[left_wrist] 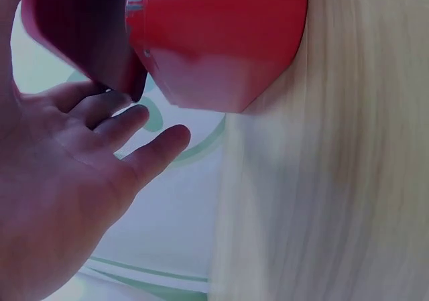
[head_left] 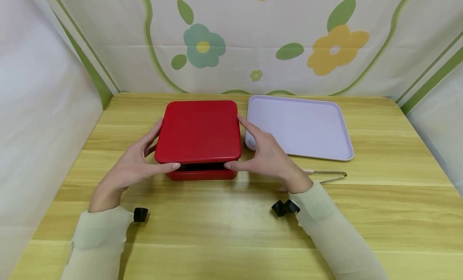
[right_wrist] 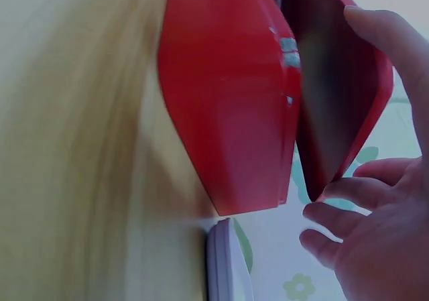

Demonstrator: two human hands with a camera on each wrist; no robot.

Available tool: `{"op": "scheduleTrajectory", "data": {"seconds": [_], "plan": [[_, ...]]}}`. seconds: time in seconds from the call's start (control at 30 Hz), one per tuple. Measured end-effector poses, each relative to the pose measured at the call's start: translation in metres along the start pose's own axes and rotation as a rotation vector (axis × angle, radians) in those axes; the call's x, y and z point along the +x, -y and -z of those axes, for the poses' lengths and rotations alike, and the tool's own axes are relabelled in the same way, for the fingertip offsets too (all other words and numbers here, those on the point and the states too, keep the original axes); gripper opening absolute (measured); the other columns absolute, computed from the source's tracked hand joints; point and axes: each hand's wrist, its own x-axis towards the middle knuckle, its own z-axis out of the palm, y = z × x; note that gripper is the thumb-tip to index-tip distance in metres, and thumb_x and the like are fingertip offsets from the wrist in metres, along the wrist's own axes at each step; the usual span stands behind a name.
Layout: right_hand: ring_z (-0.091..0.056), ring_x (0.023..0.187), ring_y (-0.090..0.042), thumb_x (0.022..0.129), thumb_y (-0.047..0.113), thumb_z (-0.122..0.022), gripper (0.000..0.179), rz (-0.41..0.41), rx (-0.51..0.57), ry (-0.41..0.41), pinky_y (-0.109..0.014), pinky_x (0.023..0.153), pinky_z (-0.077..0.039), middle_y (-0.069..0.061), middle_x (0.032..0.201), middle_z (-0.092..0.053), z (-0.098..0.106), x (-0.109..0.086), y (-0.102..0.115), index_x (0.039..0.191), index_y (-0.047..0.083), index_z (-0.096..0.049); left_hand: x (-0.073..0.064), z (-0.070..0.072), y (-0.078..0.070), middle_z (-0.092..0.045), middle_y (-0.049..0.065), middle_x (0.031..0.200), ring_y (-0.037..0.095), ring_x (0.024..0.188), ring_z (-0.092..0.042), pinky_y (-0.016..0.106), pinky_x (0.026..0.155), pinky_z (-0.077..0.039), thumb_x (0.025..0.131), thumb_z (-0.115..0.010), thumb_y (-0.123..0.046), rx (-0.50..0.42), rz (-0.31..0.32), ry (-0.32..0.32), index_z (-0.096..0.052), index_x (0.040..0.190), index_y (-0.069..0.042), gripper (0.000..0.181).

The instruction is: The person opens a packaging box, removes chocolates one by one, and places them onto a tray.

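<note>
A red square lid is held above a red box, with a dark gap showing between them at the front. My left hand grips the lid's left side, thumb at the front edge and fingers along the side. On the opposite side my right hand holds it the same way. In the left wrist view the lid stands apart from the box. The right wrist view shows the lid's inner face tilted away from the box's rim. The inside of the box is hidden.
A pale lilac tray lies at the back right of the wooden table. Tongs lie in front of it, partly hidden under my right wrist. A flower-printed cloth hangs behind the table's back edge.
</note>
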Motion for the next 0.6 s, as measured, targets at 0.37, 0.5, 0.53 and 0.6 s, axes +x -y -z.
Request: {"op": "scheduleTrajectory", "data": {"seconds": [0.37,0.5,0.53,0.6], "plan": [[-0.067,0.127,-0.027,0.099,0.007,-0.074,0.073,0.11,0.024,-0.148,-0.046,0.115,-0.051,-0.008,0.168,-0.05,0.009,0.011,-0.003,0.165,0.013,-0.045,0.009,0.004,-0.007,-0.018,-0.014,0.18,0.034,0.164,-0.029,0.065,0.123,-0.038,0.096,-0.084,-0.027,-0.027,-0.035,-0.048,-0.011,0.17,-0.048,0.106],[-0.068,0.097,-0.029,0.104,0.007,-0.066,0.058,0.103,0.013,-0.189,-0.035,0.085,-0.057,-0.009,0.162,-0.056,0.011,0.016,-0.002,0.161,0.013,-0.053,0.014,0.006,-0.009,-0.024,-0.01,0.18,0.03,0.16,-0.036,0.045,0.125,-0.04,0.098,-0.08,-0.027,-0.01,-0.069,-0.063,-0.013,0.171,-0.043,0.1],[-0.062,0.086,-0.028,0.105,0.008,-0.066,0.057,0.093,0.01,-0.197,-0.033,0.073,-0.053,-0.009,0.161,-0.057,0.012,0.017,-0.002,0.16,0.014,-0.054,0.016,0.007,-0.009,-0.026,-0.007,0.179,0.03,0.159,-0.037,0.038,0.123,-0.041,0.099,-0.079,-0.026,-0.007,-0.078,-0.062,-0.013,0.172,-0.041,0.099],[-0.069,0.097,-0.027,0.105,0.009,-0.067,0.055,0.074,0.006,-0.205,-0.028,0.073,-0.053,-0.007,0.16,-0.059,0.014,0.019,-0.001,0.159,0.015,-0.055,0.019,0.009,-0.01,-0.027,-0.004,0.179,0.03,0.159,-0.037,0.027,0.119,-0.042,0.102,-0.076,-0.027,0.005,-0.081,-0.056,-0.014,0.172,-0.039,0.094]]}}
